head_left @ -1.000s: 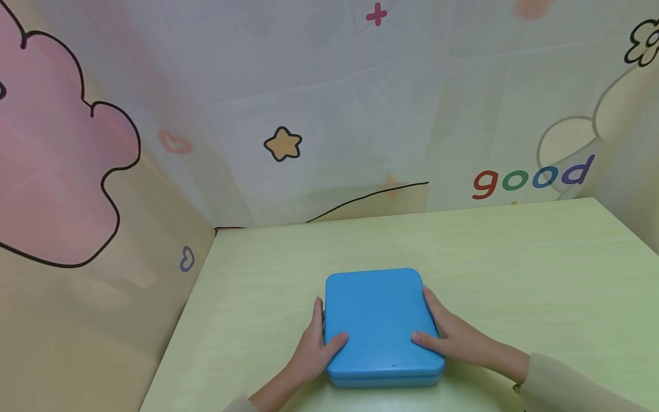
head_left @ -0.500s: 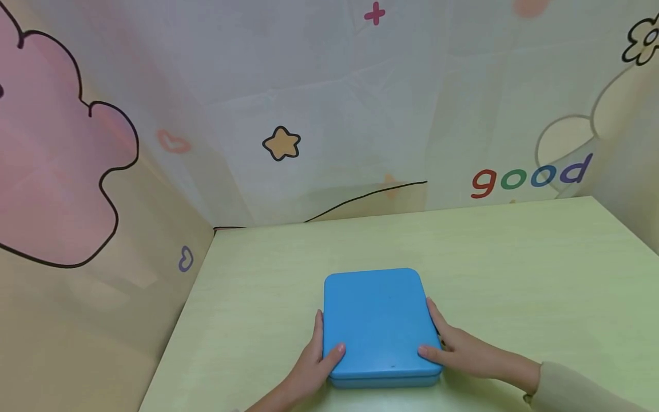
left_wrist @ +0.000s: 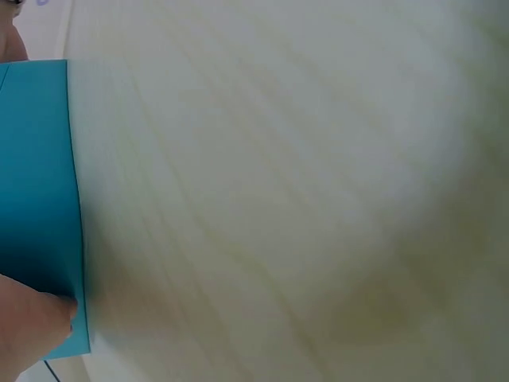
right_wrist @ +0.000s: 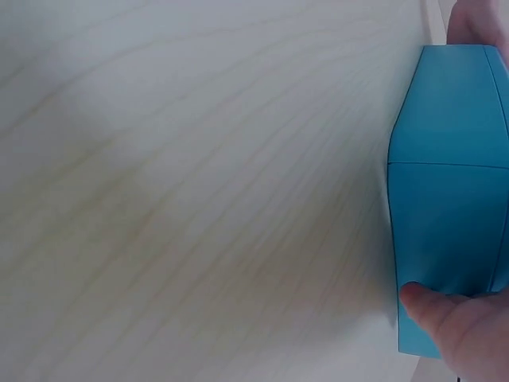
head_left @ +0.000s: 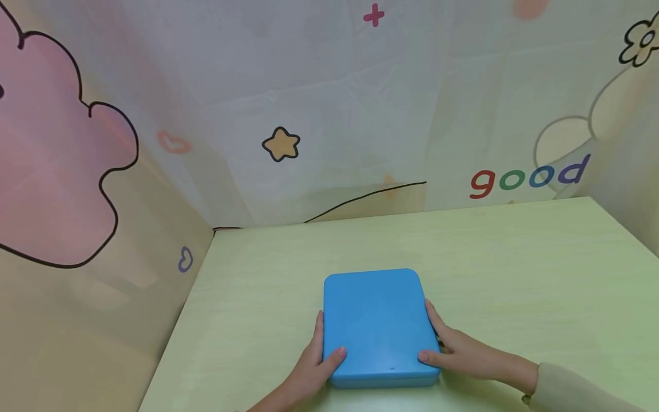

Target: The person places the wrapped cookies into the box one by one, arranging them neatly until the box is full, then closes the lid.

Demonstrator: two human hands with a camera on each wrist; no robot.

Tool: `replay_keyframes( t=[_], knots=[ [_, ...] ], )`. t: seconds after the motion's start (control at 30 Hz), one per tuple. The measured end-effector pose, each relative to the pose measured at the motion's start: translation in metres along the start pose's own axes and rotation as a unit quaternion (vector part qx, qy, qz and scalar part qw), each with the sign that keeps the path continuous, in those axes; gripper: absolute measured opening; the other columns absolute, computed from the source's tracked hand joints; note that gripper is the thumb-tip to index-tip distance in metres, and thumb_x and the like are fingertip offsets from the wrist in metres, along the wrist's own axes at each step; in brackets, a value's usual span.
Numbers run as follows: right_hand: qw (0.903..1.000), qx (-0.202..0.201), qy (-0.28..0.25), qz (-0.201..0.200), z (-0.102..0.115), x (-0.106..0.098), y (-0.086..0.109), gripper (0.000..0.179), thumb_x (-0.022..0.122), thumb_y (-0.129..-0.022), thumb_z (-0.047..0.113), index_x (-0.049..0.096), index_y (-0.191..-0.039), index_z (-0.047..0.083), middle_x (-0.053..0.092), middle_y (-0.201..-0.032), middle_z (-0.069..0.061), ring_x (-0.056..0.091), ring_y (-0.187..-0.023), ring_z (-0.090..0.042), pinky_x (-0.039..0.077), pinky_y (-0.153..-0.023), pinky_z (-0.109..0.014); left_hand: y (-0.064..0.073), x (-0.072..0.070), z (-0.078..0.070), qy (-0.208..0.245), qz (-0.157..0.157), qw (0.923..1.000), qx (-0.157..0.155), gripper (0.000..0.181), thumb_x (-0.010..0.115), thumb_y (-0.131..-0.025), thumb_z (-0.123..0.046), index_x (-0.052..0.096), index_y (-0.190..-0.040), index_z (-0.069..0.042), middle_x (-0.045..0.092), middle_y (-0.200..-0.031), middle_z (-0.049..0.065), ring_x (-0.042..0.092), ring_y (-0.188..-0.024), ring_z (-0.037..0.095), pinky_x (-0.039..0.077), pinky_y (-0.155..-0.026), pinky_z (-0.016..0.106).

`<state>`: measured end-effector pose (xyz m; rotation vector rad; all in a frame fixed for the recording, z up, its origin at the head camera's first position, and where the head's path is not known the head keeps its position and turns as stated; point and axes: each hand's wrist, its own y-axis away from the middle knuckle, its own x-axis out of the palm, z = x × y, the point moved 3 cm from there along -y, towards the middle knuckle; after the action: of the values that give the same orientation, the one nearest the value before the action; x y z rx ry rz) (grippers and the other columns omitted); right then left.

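A blue lidded box (head_left: 378,320) with rounded corners lies on the light green table near its front, lid down. In the head view, my left hand (head_left: 314,363) grips its left side, thumb on the lid and fingers along the side wall. My right hand (head_left: 460,352) holds the right side likewise, its thumb over the near right corner. A side of the blue box (left_wrist: 36,175) shows at the left of the left wrist view, a digit pressing on it. In the right wrist view, a digit of the right hand (right_wrist: 469,330) touches the box wall. What is inside is hidden.
The pale green wood-grain table (head_left: 515,269) spreads around the box. Behind it stands a fabric backdrop (head_left: 340,131) printed with a star, hearts and the word "good". A similar side panel (head_left: 118,320) borders the left edge.
Both hands have slid slightly along the box sides toward the near edge, the right thumb moving outward to the corner. The box has barely shifted. In the last half second little differs.
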<state>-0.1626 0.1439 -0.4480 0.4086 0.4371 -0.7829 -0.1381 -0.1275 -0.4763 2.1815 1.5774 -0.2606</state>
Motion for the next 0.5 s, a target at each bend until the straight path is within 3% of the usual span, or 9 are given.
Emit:
replay_keyframes(
  t=[0.1,0.2,0.3,0.33,0.43,0.5],
  knots=[
    [1.0000,-0.002,0.002,-0.002,0.000,0.000,0.000,0.091,0.051,-0.088,0.034,-0.018,-0.137,-0.001,-0.004,-0.143,-0.030,0.015,-0.129,-0.044,0.028,-0.090,-0.005,0.001,0.000,-0.001,-0.002,0.000,1.0000,0.000,0.085,0.042,-0.088,-0.049,-0.014,-0.141,-0.013,-0.001,-0.149,0.011,0.007,-0.135,0.034,0.015,-0.104,0.057],
    [0.9995,0.004,0.030,-0.011,0.002,0.000,0.000,0.092,0.051,-0.087,0.038,-0.015,-0.138,-0.001,-0.002,-0.145,-0.027,0.014,-0.131,-0.041,0.029,-0.097,-0.014,0.000,-0.001,-0.002,-0.004,-0.003,1.0000,0.003,0.085,0.042,-0.088,-0.049,-0.013,-0.141,-0.013,-0.001,-0.150,0.010,0.007,-0.136,0.033,0.015,-0.104,0.057],
    [0.9966,0.007,0.075,-0.033,0.004,-0.003,0.000,0.095,0.052,-0.084,0.046,-0.010,-0.140,0.000,-0.001,-0.146,-0.022,0.010,-0.133,-0.036,0.021,-0.104,-0.020,-0.002,-0.002,-0.002,-0.026,-0.015,0.9995,0.015,0.086,0.043,-0.087,-0.049,-0.012,-0.142,-0.012,0.000,-0.150,0.009,0.007,-0.136,0.031,0.015,-0.104,0.056],
    [0.9945,0.004,0.095,-0.045,0.005,-0.004,-0.002,0.096,0.052,-0.083,0.048,-0.008,-0.140,0.000,-0.001,-0.147,-0.021,0.008,-0.134,-0.034,0.017,-0.105,-0.019,-0.004,-0.003,-0.002,-0.038,-0.022,0.9988,0.022,0.086,0.043,-0.087,-0.050,-0.011,-0.142,-0.012,-0.001,-0.150,0.009,0.006,-0.136,0.030,0.015,-0.105,0.055],
    [0.9827,-0.025,0.161,-0.089,0.007,-0.009,-0.007,0.097,0.053,-0.080,0.054,0.001,-0.141,-0.001,0.003,-0.148,-0.019,0.009,-0.135,-0.035,0.017,-0.107,-0.030,-0.013,-0.008,-0.007,-0.096,-0.053,0.9924,0.055,0.084,0.043,-0.087,-0.051,-0.004,-0.143,-0.010,-0.001,-0.150,0.009,0.005,-0.137,0.028,0.015,-0.106,0.053],
    [0.9715,-0.046,0.201,-0.117,0.008,-0.013,-0.012,0.094,0.053,-0.080,0.054,0.007,-0.141,-0.001,0.008,-0.147,-0.019,0.013,-0.133,-0.037,0.021,-0.106,-0.046,-0.020,-0.013,-0.012,-0.137,-0.075,0.9846,0.078,0.081,0.042,-0.087,-0.052,0.002,-0.143,-0.008,0.000,-0.150,0.009,0.004,-0.137,0.028,0.016,-0.106,0.053]
  ],
)
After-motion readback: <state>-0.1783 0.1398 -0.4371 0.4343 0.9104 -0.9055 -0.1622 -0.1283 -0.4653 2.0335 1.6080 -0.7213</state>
